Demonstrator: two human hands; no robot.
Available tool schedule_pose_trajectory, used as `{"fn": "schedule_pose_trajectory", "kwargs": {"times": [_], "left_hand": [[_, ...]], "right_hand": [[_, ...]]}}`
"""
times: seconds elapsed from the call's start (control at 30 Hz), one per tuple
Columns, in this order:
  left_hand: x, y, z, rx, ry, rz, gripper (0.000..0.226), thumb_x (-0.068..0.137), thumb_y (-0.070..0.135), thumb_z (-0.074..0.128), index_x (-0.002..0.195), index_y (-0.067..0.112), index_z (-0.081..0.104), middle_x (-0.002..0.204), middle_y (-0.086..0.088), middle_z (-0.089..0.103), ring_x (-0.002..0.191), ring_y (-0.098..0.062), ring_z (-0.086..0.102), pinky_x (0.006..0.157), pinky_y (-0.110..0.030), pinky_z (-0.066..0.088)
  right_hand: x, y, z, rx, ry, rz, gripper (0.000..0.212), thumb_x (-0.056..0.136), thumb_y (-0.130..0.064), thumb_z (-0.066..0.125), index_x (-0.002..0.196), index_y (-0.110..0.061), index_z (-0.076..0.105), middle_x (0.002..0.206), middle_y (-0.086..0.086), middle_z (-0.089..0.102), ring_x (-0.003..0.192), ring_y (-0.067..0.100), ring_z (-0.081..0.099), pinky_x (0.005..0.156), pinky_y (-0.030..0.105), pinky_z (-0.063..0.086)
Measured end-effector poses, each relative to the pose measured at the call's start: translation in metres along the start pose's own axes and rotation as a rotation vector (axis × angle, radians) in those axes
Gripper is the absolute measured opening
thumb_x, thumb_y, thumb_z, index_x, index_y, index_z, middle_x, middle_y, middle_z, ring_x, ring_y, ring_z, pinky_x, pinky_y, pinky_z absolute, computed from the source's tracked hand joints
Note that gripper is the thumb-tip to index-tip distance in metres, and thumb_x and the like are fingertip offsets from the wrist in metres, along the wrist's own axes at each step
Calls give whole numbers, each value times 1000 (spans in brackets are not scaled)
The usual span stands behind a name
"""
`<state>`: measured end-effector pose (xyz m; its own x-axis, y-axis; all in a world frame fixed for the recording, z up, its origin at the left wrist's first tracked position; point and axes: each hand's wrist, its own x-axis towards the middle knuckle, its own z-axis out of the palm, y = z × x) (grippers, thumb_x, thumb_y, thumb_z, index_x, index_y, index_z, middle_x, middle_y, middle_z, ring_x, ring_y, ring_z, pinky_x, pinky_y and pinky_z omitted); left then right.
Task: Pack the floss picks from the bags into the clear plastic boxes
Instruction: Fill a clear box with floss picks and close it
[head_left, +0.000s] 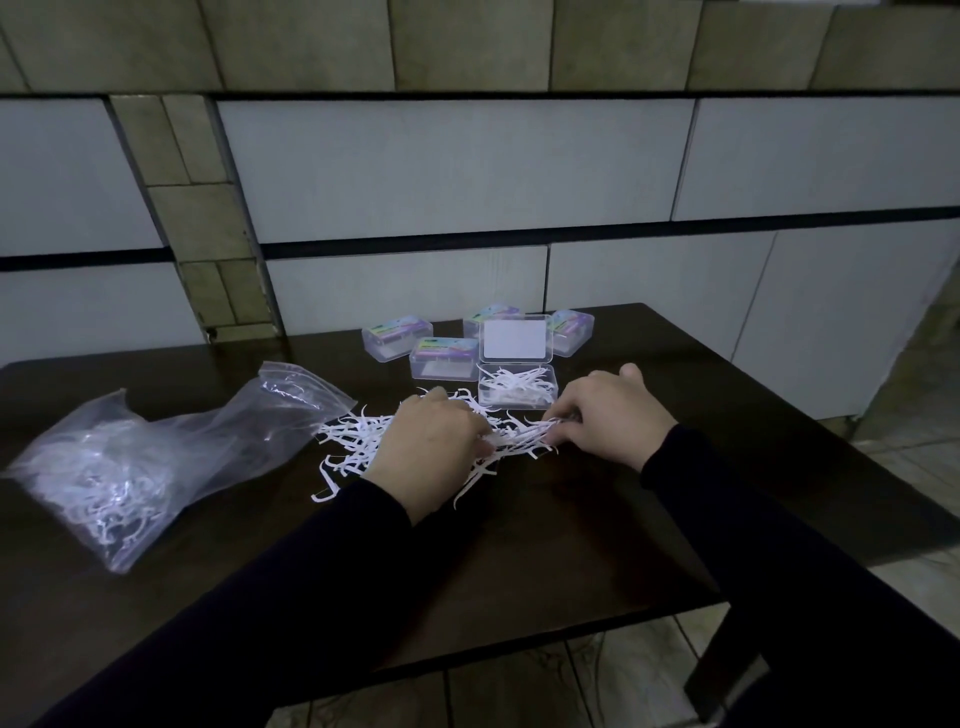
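Sitting on the dark counter (519, 561), an open clear plastic box (517, 391) with its lid upright, partly filled with white floss picks (511, 387), just behind a loose pile of picks (358, 441). Gathering over that pile, left hand (431, 447) with curled fingers pinching a bundle of picks (519, 436), right hand (608, 415) gripping the same bundle from the other end. Lying well to the left, a clear plastic bag (140, 462) with more picks inside; standing behind the open box, four closed boxes (397, 335) with coloured labels, contents unclear.
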<state>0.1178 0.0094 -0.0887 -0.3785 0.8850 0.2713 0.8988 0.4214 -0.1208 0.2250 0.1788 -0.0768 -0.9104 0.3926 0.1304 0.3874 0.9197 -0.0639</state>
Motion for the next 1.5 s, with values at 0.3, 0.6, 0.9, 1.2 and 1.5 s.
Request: {"fn": "schedule_pose_trajectory", "kwargs": {"times": [0.3,0.6,0.9,1.2,1.5], "left_hand": [[0,-21,-1,-171,148,-140,24,96,36,52,110,26,69,109,5,68,96,-19,52,79,-32,42],[-1,-26,3,-198,168,-192,23,97,32,52,105,27,73,103,4,70,90,-22,52,78,-36,47],[-3,-29,2,-275,234,-270,21,95,30,55,97,26,75,100,5,71,90,-23,52,78,-36,46],[-2,-27,6,-293,258,-284,21,96,30,55,102,27,75,103,6,70,92,-22,53,77,-36,47],[11,-30,1,-514,379,-353,20,92,28,62,106,20,75,103,2,73,94,-15,62,81,-24,45]], "right_hand": [[-1,0,-2,41,150,-5,32,94,-48,51,116,-29,64,113,-10,63,107,13,51,96,38,25],[2,-5,3,101,178,21,23,89,-46,60,108,-36,68,110,-15,64,107,10,48,98,38,24],[11,-10,3,198,174,119,29,82,-53,67,104,-35,71,111,-13,65,108,11,53,97,39,24],[14,-16,3,248,140,127,35,84,-56,62,109,-33,70,114,-12,67,107,13,55,100,41,24],[17,-12,1,348,319,105,31,92,-49,56,113,-31,69,115,-13,65,107,10,51,93,36,25]]}}
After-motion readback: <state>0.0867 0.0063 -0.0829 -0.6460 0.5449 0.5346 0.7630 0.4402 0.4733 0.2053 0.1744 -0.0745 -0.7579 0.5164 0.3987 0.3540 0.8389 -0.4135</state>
